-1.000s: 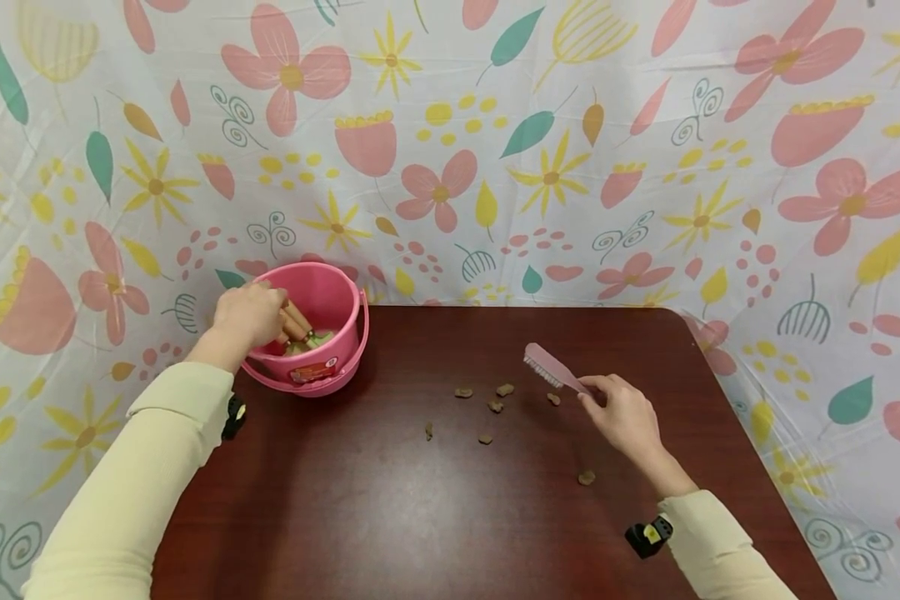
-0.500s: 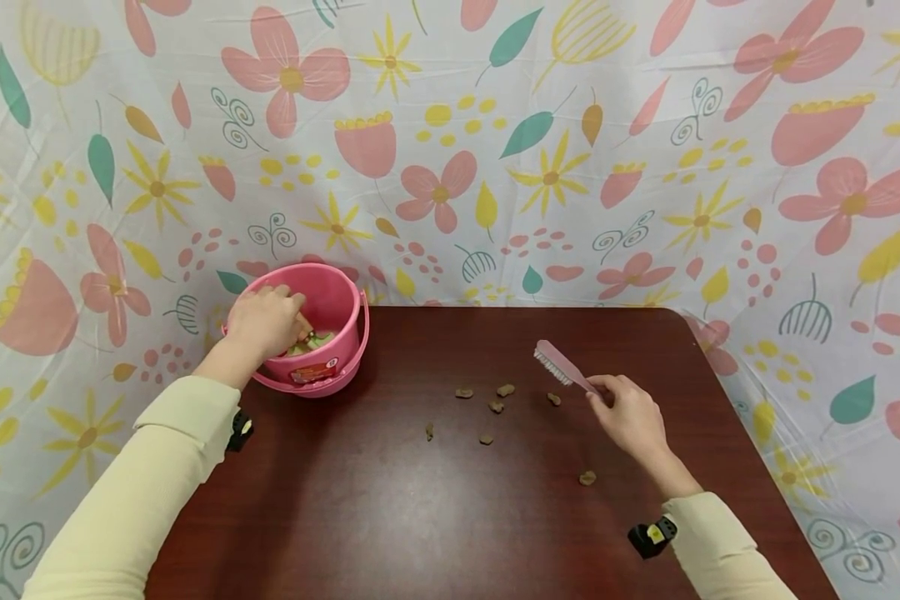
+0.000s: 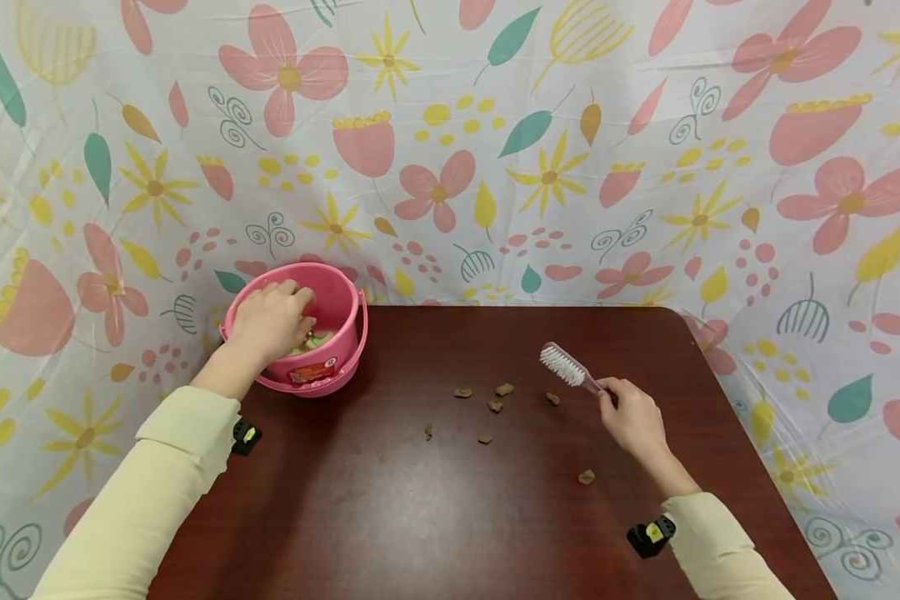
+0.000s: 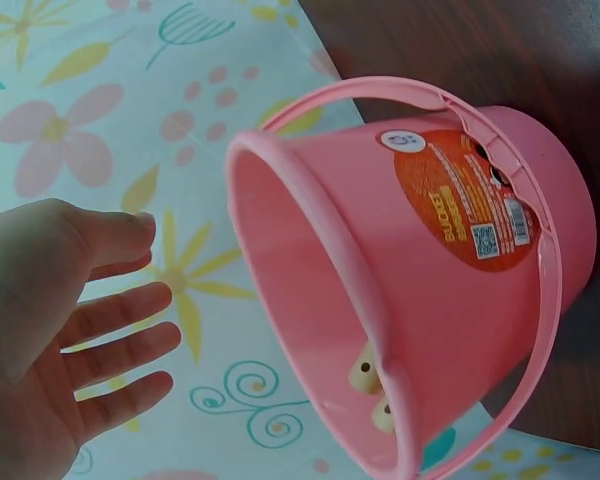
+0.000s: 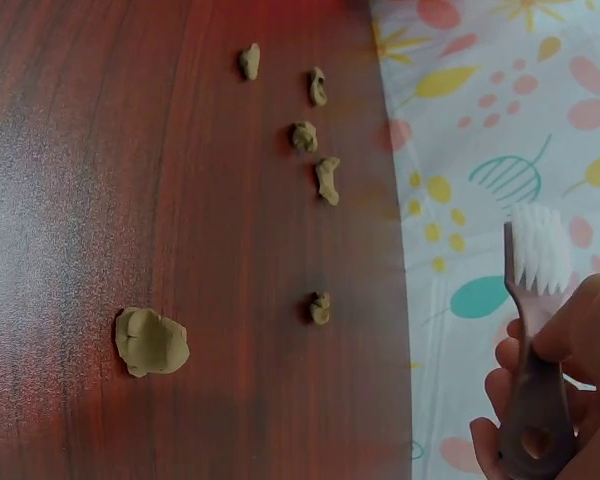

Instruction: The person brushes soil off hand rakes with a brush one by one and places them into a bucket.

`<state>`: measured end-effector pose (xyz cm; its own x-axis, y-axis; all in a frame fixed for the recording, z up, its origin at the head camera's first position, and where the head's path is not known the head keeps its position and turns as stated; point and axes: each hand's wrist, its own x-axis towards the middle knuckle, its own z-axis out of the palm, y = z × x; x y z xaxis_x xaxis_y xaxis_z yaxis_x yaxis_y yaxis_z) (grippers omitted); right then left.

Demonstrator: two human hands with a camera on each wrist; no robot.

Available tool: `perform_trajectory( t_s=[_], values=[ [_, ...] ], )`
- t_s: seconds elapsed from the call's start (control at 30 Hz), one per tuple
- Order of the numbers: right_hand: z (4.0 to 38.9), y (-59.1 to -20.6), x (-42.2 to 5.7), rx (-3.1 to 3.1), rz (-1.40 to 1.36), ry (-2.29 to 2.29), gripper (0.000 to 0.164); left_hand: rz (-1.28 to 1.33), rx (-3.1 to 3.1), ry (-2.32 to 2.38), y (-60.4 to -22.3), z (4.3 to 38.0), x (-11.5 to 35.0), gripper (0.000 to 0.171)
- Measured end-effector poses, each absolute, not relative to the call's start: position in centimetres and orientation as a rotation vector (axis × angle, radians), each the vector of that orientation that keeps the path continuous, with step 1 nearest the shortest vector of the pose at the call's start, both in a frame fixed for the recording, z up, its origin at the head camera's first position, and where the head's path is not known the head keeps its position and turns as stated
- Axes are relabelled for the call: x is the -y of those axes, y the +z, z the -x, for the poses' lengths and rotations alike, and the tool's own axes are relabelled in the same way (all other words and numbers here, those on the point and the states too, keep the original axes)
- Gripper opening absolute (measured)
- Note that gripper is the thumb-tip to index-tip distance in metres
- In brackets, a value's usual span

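Note:
My left hand [image 3: 270, 321] is over the mouth of the pink bucket [image 3: 335, 304], its fingers loosely spread and holding nothing in the left wrist view. Inside the bucket, wooden handle ends [image 4: 365, 370] with small holes show past the rim, and something green [image 3: 317, 340] lies low beside the hand. In my right hand [image 3: 633, 421] is a small pink brush [image 3: 562, 365] with white bristles, gripped by its handle and raised above the table's right side. Several brown clay-like lumps [image 3: 495, 407] lie scattered on the table to the brush's left and below it.
The dark wooden table [image 3: 412, 517] ends at the back against a flower-patterned curtain [image 3: 450, 100], which also hangs along both sides. A pink handle [image 4: 550, 310] hangs down around the bucket. One larger lump [image 3: 587, 477] lies nearest the right forearm.
My left hand has shifted right over the bucket and now covers the wooden handles in the head view. The brush has moved slightly right and turned, showing more bristles.

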<state>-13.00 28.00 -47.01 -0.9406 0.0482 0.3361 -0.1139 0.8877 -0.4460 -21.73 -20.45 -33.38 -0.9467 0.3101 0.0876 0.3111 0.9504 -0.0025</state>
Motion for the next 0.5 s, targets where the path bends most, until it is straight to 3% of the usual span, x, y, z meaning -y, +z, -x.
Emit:
perform_trajectory(
  t_s=[0.5],
  values=[
    [13.4,-47.6,-29.1,2.74,0.13,0.71,0.023,0.512,2.95,0.021,-34.3,20.6,18.9,0.037]
  ],
)
